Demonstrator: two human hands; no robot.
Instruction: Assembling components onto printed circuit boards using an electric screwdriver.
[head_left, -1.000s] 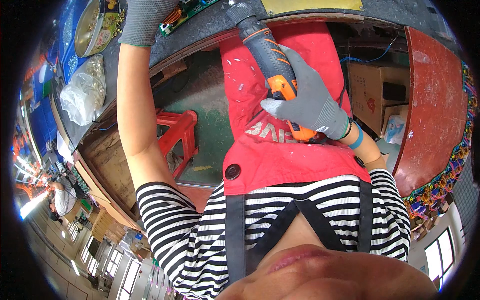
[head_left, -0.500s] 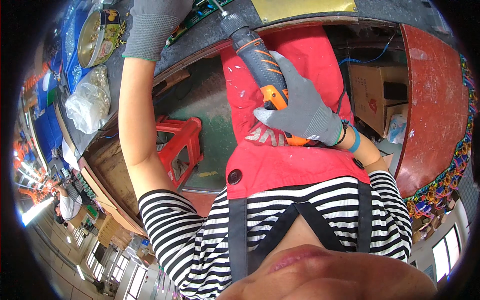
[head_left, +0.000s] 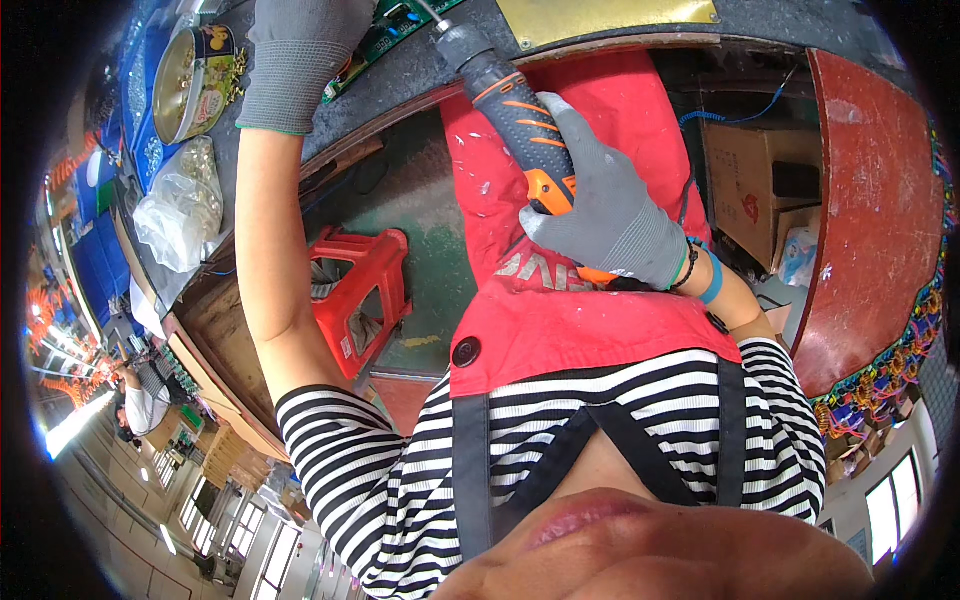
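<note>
In a grey knit glove, my right hand is wrapped round a black and orange electric screwdriver. The tool slants up and to the left across my red apron, its bit at the bench edge beside a green circuit board. My left hand, gloved too, reaches over the bench at the top, just left of that board. Its fingers run out of the picture, so what they touch is hidden.
On the bench, an open tin with small brass-coloured pieces stands beside a clear plastic bag. A yellow plate lies right of the board. Below are a red stool, a cardboard box and a red panel.
My left hand sits slightly further left and lower in the picture. The screwdriver stays in my right hand, almost unmoved.
</note>
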